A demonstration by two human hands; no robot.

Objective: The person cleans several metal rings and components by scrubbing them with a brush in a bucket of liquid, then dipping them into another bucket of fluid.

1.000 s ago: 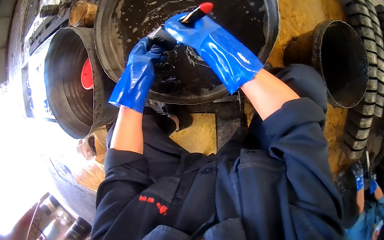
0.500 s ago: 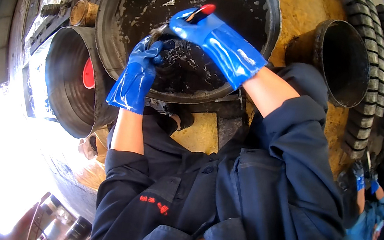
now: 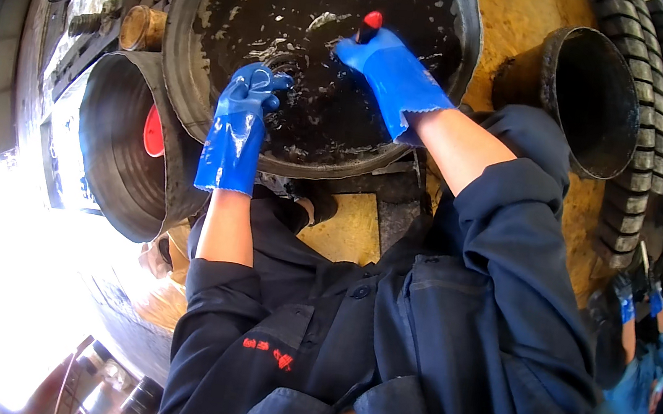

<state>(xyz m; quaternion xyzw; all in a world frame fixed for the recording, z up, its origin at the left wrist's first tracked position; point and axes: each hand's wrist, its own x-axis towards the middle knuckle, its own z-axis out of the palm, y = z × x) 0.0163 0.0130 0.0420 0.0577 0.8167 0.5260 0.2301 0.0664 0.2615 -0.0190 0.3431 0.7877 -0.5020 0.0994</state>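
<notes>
A wide round black tub (image 3: 470, 32) holds dark liquid (image 3: 311, 111) with pale streaks and ripples on its surface. My right hand (image 3: 386, 60), in a blue rubber glove, is closed around a tool with a red-ended dark handle (image 3: 371, 24) above the liquid. The tool's working end is hidden, so its kind cannot be told. Over the tub's near left part is my left hand (image 3: 246, 102), also blue-gloved and wet. Its fingers are loosely bent and apart, with nothing visible in them.
Left of the tub lies a dark, open-ended rubber cylinder (image 3: 121, 169) with a red disc (image 3: 155, 131) inside. A black bucket (image 3: 587, 103) stands on the right, beside stacked treaded tyres (image 3: 630, 164). Another person's gloved hands (image 3: 638, 301) show at the far right.
My hands have moved apart. The right hand has gone right with the red-ended tool; my left hand has come away from the dark part between them. Ripples now spread on the liquid.
</notes>
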